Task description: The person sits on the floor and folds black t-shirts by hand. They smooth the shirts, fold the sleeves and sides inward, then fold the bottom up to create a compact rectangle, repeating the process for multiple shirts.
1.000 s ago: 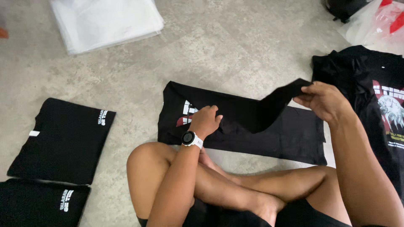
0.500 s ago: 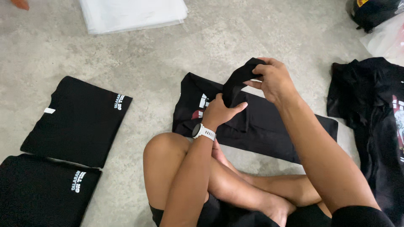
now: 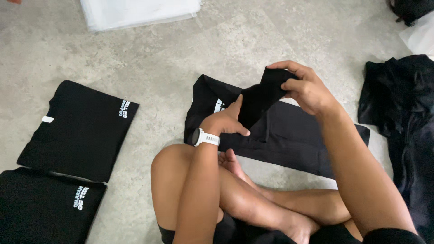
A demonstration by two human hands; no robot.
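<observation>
Mottled grey stone-tile floor with faint seams — evenly lit by soft, flat daylight, no hard shadows.

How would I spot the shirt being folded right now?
Look at the grey floor just beyond the crossed legs. The black shirt lies there, one end lifted by the right hand and left hand; the two folded shirts at left lie flat, untouched.
</observation>
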